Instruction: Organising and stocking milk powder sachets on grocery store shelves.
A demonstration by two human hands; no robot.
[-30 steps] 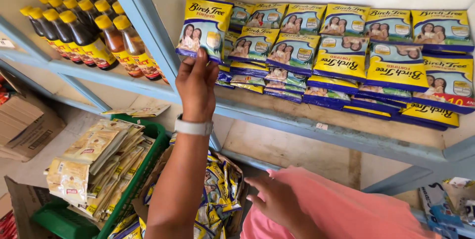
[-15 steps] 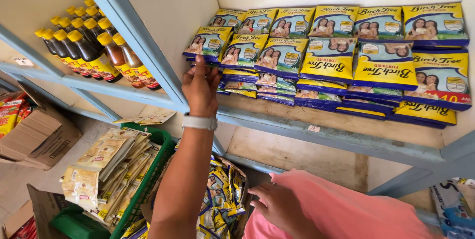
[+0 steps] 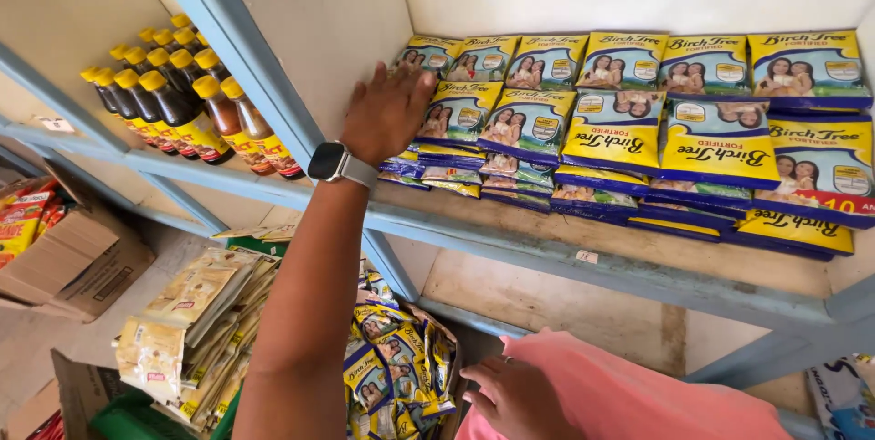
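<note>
My left hand (image 3: 387,112), with a dark smartwatch on the wrist, lies flat with its fingers spread against the leftmost stack of yellow-and-blue milk powder packets (image 3: 456,112) on the blue shelf (image 3: 547,253). It grips nothing. More of the same packets (image 3: 711,130) fill the shelf to the right in overlapping rows. Low in the view, my right hand (image 3: 510,394) rests open on my pink-clad knee (image 3: 629,399), beside a loose pile of the same packets (image 3: 392,372) on the lower level.
Dark sauce bottles with yellow caps (image 3: 173,98) stand on the shelf to the left. A green crate (image 3: 137,422) holds pale sachets (image 3: 196,317). A cardboard box (image 3: 73,262) with red packs sits at far left. A blue upright post (image 3: 255,57) divides the shelves.
My left hand set a packet on the left stack, let go, and now presses flat against it. The view has moved closer to the shelf.
</note>
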